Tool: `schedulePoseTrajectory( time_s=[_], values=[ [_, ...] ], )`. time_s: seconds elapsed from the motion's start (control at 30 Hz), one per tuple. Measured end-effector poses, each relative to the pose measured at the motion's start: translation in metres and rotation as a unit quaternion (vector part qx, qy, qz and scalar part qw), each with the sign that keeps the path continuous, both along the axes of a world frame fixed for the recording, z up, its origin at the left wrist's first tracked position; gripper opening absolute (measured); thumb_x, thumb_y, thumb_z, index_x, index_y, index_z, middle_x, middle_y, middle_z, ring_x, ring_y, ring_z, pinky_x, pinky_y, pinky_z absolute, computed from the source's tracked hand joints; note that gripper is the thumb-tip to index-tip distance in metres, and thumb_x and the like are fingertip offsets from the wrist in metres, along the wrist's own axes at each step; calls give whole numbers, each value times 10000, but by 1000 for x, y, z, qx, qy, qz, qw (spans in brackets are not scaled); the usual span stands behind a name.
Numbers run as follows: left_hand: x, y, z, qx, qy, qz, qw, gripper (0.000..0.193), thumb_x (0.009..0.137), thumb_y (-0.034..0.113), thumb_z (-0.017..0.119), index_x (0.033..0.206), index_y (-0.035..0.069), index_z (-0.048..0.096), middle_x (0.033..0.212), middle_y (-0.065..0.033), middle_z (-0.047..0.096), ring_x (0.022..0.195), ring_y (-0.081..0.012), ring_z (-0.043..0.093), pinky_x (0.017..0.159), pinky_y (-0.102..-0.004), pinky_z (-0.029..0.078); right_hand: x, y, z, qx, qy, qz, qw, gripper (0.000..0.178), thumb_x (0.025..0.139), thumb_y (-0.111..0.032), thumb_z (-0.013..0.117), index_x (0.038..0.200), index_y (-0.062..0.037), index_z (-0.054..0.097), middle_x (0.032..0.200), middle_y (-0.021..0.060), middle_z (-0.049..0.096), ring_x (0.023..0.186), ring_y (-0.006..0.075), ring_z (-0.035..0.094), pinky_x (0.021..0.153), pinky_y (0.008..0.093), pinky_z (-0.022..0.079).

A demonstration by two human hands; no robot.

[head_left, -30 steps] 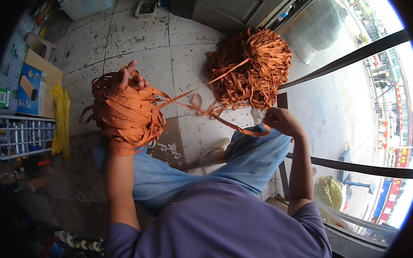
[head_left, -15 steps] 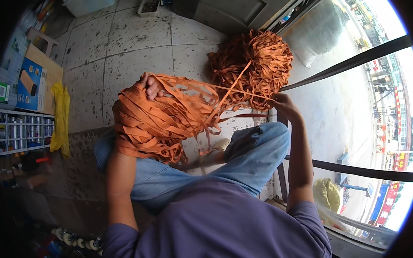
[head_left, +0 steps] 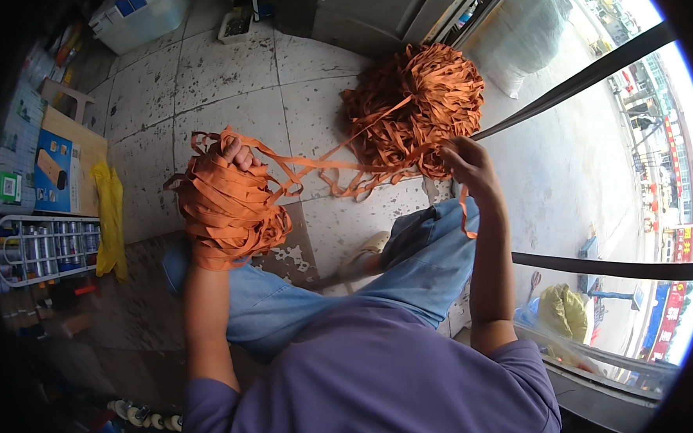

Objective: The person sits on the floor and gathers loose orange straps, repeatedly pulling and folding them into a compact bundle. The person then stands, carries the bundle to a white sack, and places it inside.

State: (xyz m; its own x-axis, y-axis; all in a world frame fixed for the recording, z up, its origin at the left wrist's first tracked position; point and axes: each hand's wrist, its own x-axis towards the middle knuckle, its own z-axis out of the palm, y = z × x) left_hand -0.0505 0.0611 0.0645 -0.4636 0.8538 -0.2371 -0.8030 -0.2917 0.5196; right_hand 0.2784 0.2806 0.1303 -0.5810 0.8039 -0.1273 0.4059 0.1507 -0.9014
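Many loops of orange flat fabric strap [head_left: 232, 211] are wound around my left hand and wrist in a thick bundle. Of my left hand [head_left: 240, 154], only the curled fingers show at the top of the loops, closed on the strap. To the right, my right hand [head_left: 469, 165] pinches a stretch of the same strap, and a short piece dangles below it. Between the hands the strap runs slightly slack, with loose loops hanging. Beyond my right hand lies a big heap of orange strap [head_left: 426, 95] on the floor, with one strand leading from it toward the left.
Pale worn floor tiles [head_left: 222, 90] lie ahead. On the left are a yellow cloth-like item [head_left: 108, 221], a wire rack [head_left: 46, 246] of cylinders and a blue box [head_left: 54, 169]. A clear plastic bin [head_left: 137, 27] stands far left; dark bars [head_left: 590, 74] cross the bright opening at right.
The loops on my left arm have drawn in from a wide, loose spread to a tighter bundle. My right hand now has a strap end or loop hanging below it.
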Motion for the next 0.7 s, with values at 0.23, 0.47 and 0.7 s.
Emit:
schedulePoseTrajectory(
  time_s=[0.23,0.47,0.7],
  values=[
    [-1,2,-1,47,51,-133,989,308,980,306,412,1112,48,517,1247,-161,523,674,-93,491,726,-248,457,-150,-69,-17,233,-227,318,890,217,865,-312,543,881,-123,650,728,105,618,679,264,616,609,358,479],
    [27,-26,32,-113,885,-77,444,541,871,393,530,1302,75,455,1123,-141,595,784,-216,586,713,-364,478,-189,-82,-14,107,-215,368,898,249,857,-371,542,880,-167,683,752,73,650,683,265,632,617,361,492],
    [30,-25,-25,-169,943,-118,259,648,808,469,552,1331,112,416,1320,-134,438,1176,-311,443,976,-449,358,-139,-70,-77,105,-197,326,919,320,875,-444,529,916,-174,698,767,103,649,736,249,633,641,382,496]
  ],
)
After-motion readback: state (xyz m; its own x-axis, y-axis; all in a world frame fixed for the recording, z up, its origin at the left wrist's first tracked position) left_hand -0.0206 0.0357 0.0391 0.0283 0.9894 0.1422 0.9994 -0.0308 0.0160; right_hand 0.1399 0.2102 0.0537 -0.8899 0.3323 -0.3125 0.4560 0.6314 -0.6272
